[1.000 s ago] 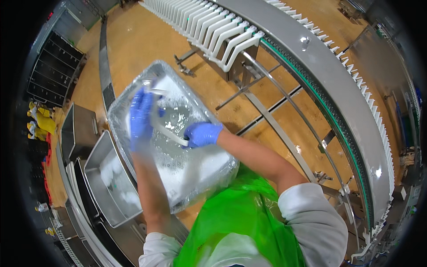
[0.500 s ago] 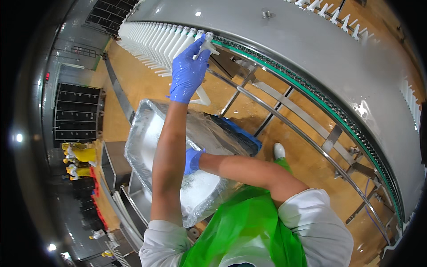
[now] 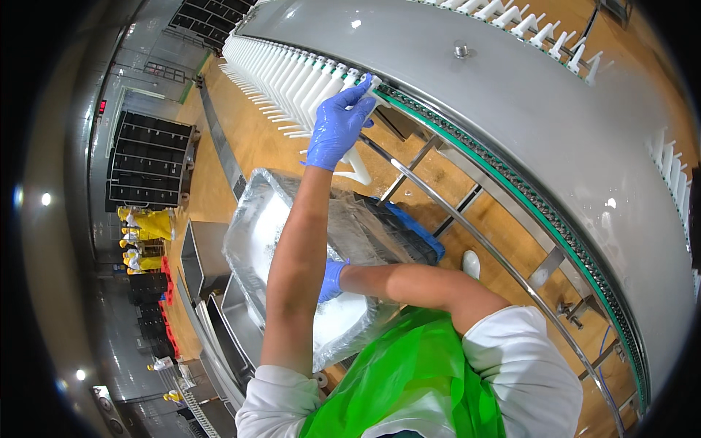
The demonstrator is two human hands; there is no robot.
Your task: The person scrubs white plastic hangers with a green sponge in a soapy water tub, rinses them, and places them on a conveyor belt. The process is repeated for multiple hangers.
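My left hand (image 3: 339, 125), in a wet blue glove, reaches up to the edge of a curved conveyor. Its fingers are closed around the end of a white plastic hanger arm (image 3: 355, 166), the last of a long row of white hanger arms (image 3: 292, 77). Lower down, my right hand (image 3: 332, 280), also gloved in blue, is over white granular material (image 3: 339, 321) in a container lined with clear plastic film (image 3: 244, 208). My left forearm passes in front of it and its fingers are hidden.
A green-edged chain track (image 3: 511, 179) curves right along a grey metal guard (image 3: 496, 95). Below it runs a metal rail (image 3: 467, 223). Under the film is a blue crate (image 3: 420, 233). Steel bins (image 3: 201, 252) stand left. People in yellow (image 3: 150, 225) are farther off.
The whole view has shifted, so the conveyor and container appear farther right. My left hand stays at the row's end on a hanger arm; my right hand stays over the white material.
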